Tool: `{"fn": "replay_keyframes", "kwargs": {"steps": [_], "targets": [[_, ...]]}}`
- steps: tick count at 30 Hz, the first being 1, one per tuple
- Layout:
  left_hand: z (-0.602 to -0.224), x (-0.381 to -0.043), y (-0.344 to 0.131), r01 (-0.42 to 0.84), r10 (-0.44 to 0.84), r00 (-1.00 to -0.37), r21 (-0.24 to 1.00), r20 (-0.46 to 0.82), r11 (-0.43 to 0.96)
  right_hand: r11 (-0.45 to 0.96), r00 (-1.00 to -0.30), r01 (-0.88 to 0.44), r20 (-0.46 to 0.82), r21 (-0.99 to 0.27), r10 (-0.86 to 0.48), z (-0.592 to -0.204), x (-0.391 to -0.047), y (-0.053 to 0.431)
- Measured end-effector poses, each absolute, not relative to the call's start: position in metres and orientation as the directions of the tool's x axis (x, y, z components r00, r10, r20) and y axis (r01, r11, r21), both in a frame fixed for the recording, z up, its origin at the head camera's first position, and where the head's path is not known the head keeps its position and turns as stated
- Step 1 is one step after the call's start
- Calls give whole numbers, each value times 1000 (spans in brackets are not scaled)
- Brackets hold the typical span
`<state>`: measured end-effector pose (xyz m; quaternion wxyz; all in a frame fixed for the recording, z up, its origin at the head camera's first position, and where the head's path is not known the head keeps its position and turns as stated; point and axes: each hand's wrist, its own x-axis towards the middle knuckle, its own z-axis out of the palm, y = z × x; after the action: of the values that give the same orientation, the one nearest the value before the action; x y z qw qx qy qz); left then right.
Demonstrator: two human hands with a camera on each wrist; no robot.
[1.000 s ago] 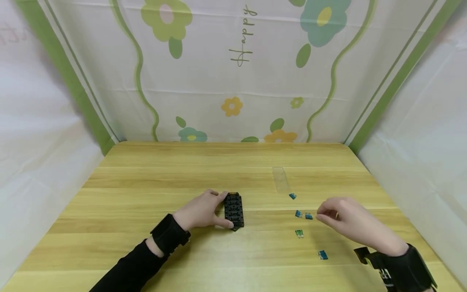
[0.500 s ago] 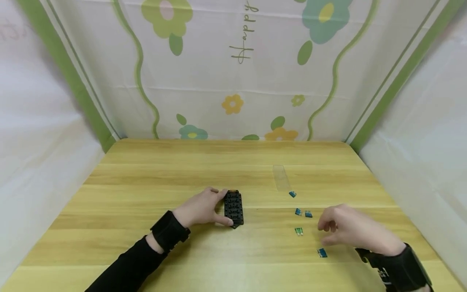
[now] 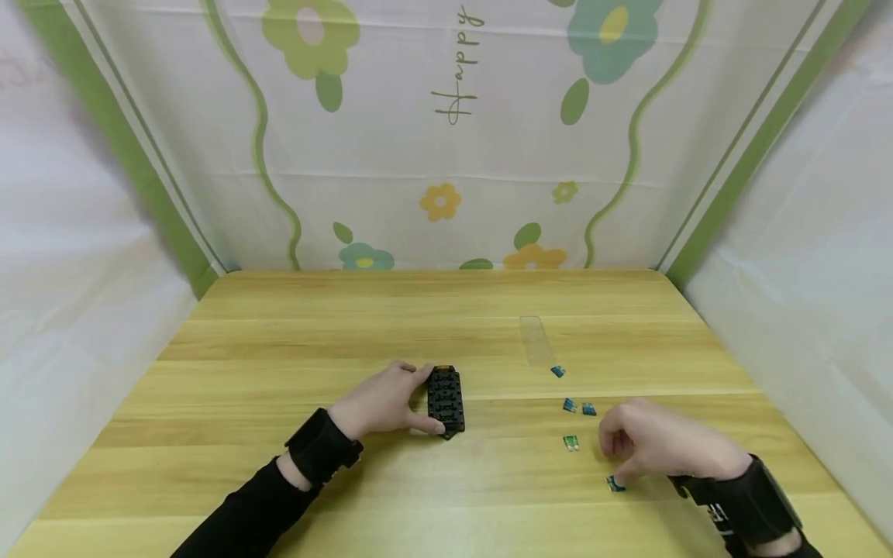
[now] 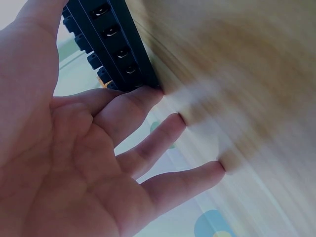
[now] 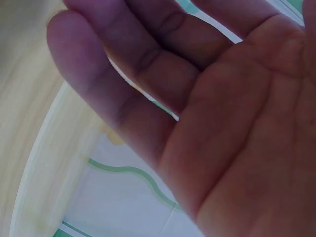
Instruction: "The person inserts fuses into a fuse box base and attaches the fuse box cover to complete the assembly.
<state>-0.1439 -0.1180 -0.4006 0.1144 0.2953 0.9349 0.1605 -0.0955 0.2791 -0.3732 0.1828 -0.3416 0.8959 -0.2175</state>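
Observation:
A black fuse block (image 3: 445, 399) with a row of slots lies on the table in the head view. My left hand (image 3: 384, 403) grips its left side, thumb at the near end and index finger at the far end. In the left wrist view the block's side (image 4: 116, 39) shows, and the other fingers (image 4: 182, 187) rest on the wood. My right hand (image 3: 652, 442) is low over the table, fingers loosely bent. Its thumb tip overlaps the nearest blue blade fuse (image 3: 614, 485). The right wrist view shows the palm and fingers (image 5: 79, 54), no fuse.
Beyond the right hand lie a green blade fuse (image 3: 571, 442) and blue ones, a pair (image 3: 569, 405) and a farther one (image 3: 557, 371). A clear plastic cover (image 3: 535, 341) lies behind them. A flowered cloth (image 3: 391, 139) walls the wooden table (image 3: 314, 310).
My right hand has come down and nearer from beside the blue pair to the nearest blue fuse, its thumb now over it. The left hand still holds the fuse block in place.

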Motion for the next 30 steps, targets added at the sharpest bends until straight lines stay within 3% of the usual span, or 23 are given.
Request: {"fn": "replay_keyframes", "kwargs": {"steps": [14, 25, 30], "targets": [[-402, -144, -117, 515, 593, -795, 375, -130, 771, 668, -690, -456, -241, -589, -683, -384, -95, 278], [-400, -144, -118, 520, 595, -794, 370, -123, 770, 692, -708, -501, -214, -519, -673, -384, -100, 275], [-400, -144, -119, 524, 599, -792, 370, -119, 767, 685, -706, -480, -222, -548, -672, -384, -98, 277]]}}
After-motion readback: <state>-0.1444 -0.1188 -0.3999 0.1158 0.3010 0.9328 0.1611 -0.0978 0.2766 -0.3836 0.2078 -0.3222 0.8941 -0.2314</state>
